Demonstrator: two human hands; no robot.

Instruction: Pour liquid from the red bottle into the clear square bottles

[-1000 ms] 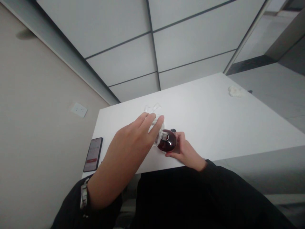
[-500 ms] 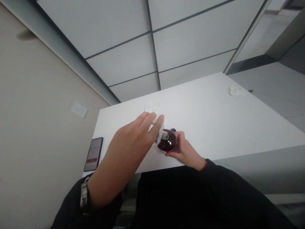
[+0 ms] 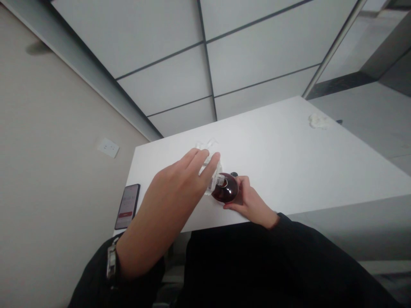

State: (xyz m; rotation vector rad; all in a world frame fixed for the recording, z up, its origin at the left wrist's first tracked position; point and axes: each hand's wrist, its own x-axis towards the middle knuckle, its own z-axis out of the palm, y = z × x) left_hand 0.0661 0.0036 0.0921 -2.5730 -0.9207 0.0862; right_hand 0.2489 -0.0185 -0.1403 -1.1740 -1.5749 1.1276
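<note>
My right hand [image 3: 248, 201] is wrapped round the side of a dark brown, rounded bottle [image 3: 223, 194] low over the table's front part. My left hand [image 3: 183, 171] reaches across from the left, palm down, its fingers curled round a clear, see-through container [image 3: 212, 185]. The container is tilted, its lower end close against the bottle's open neck; I cannot tell whether they touch. The left fingers hide much of it. A small black round thing, perhaps a cap [image 3: 234, 174], shows just behind the bottle. Beyond the left fingertips lies a clear, crumpled-looking piece [image 3: 207, 143].
A phone [image 3: 127, 207] with a lit screen lies at the white table's [image 3: 272, 149] left edge. White crumpled material [image 3: 317, 121] lies near the far right edge. A wall with a socket [image 3: 109, 147] stands at left, panelled doors [image 3: 173, 72] behind.
Both hands keep their holds, with the left hand and clear container shifted only very slightly. The whole view has moved a little. Nothing has been let go.
</note>
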